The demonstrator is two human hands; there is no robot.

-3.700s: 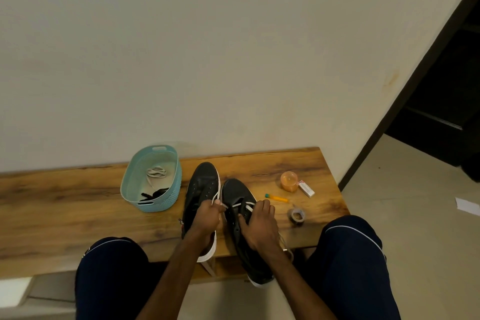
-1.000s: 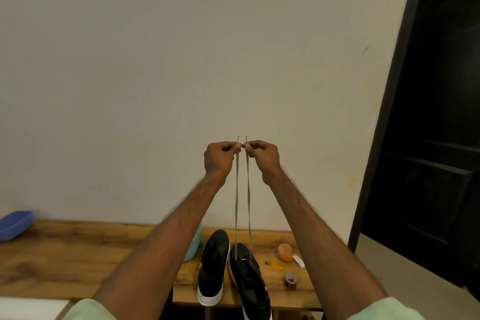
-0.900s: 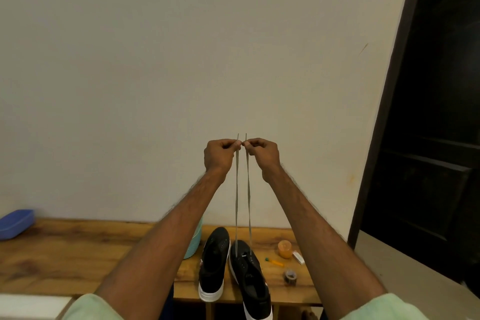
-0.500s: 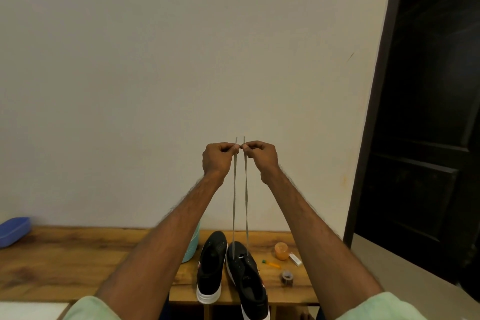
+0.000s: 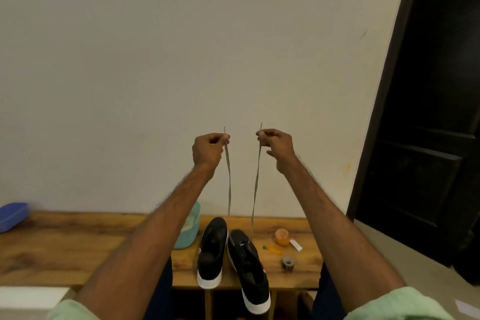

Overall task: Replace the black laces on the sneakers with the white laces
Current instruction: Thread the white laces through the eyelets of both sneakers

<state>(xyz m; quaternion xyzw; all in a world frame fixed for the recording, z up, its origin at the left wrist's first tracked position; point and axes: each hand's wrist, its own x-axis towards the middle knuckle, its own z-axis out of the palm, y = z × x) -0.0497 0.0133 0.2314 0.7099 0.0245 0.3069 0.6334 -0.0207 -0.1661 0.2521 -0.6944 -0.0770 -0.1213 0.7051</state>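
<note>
Left hand [image 5: 207, 149] and right hand [image 5: 276, 147] each pinch 1 white lace [image 5: 257, 179] end; I judge uneven pulling could unthread it from the right sneaker [image 5: 249, 262].

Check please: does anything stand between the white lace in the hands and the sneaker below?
Nothing visible does. The left hand and right hand each pinch an end of the lace, and both strands run unobstructed down to the sneaker nearer the orange container.

Left hand [image 5: 207, 149] and right hand [image 5: 275, 147] each pinch an end of a flat white lace [image 5: 255, 184] hanging toward black white-soled sneakers [image 5: 211, 247] at six o'clock on a wooden bench [image 5: 65, 241]
</note>
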